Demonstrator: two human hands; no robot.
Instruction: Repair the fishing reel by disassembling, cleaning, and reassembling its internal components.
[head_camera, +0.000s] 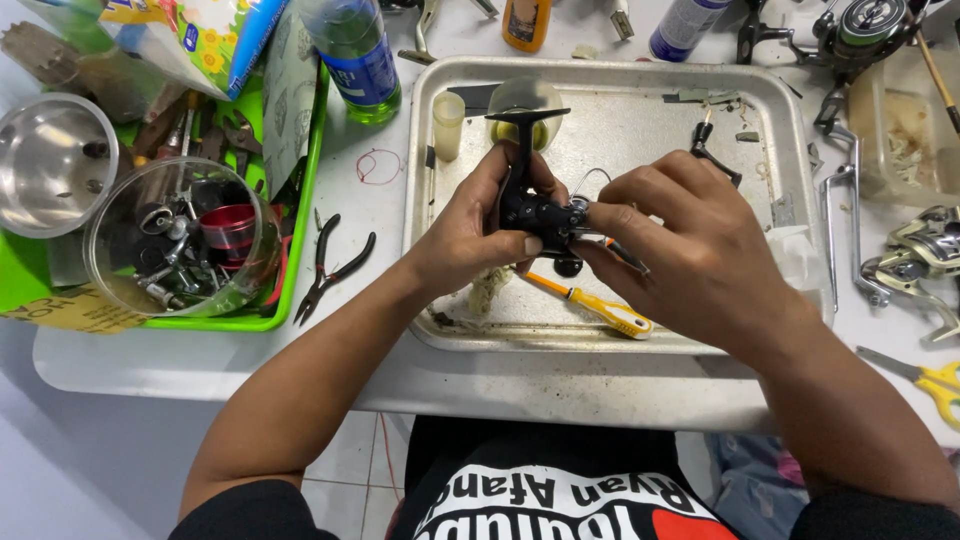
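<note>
Gripping a black fishing reel body (540, 212) in both hands, left hand (468, 228) and right hand (690, 255), above the metal tray's (790, 140) front edge, yellow screwdriver (600, 308) lying beneath.

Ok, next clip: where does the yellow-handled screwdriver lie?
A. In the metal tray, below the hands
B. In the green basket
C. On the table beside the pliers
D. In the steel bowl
A: the yellow-handled screwdriver lies flat in the metal tray, just under the left hand and right hand, which both hold the black reel body above it.
</note>
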